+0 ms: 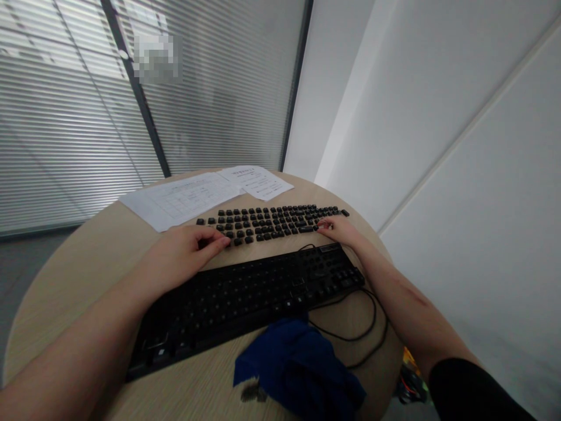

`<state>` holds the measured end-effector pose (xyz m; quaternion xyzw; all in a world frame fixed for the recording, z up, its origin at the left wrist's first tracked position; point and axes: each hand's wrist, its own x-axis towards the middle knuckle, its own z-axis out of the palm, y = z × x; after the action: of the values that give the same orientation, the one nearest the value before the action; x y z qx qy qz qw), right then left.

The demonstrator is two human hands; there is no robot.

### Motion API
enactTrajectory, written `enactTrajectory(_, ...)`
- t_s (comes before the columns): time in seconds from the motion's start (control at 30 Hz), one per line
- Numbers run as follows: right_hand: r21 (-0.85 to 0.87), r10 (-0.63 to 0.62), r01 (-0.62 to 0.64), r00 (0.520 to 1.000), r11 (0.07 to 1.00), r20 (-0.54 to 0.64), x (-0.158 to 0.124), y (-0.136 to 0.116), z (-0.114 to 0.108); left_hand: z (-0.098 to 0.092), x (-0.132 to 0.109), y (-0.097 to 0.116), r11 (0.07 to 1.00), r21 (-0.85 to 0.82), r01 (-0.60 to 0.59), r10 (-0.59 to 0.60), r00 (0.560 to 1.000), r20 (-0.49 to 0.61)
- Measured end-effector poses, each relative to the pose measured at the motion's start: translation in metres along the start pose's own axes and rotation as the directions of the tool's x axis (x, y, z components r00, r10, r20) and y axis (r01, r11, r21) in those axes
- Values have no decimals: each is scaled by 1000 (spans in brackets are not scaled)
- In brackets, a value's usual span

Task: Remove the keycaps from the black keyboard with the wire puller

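Rows of loose black keycaps (263, 222) lie on the table beyond a black keyboard (245, 298), most of whose keys are off. My left hand (188, 248) reaches over the keyboard's left part to the near left end of the rows. Its thumb and forefinger are closed at a keycap there. At the right part of the rows is my right hand (339, 229), fingers bent together on a small keycap beside a long one. A few keys remain on the keyboard's near edge and right end.
A blue cloth (298, 368) lies in front of the keyboard, with a small brush-like tip (252, 392) beside it. A black cable (372, 321) loops on the right. Printed sheets (188, 196) lie at the round table's (79, 275) far edge. A white wall (438, 146) stands close on the right.
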<state>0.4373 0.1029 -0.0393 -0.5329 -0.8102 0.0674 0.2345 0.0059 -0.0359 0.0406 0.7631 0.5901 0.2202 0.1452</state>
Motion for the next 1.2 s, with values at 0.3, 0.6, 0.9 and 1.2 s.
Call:
enactTrajectory(0.3, 289, 192, -91, 919, 953, -343, -27, -18, -57, 2, 8, -9, 999, 34, -14, 11, 998, 64)
enactTrajectory(0.6, 901, 399, -244, 913, 360, 88, -122, -87, -47, 6, 15, -17, 992, 103, -76, 57, 983, 177)
enactTrajectory(0.9, 910, 448, -135, 892, 392, -61, -136, -92, -25, 10, 18, -20, 992, 89, -88, 68, 976, 208)
enactTrajectory(1.2, 783, 477, -260, 877, 565, -53, -143, -84, -13, 18, 19, -27, 995, -40, -95, 103, 952, 287)
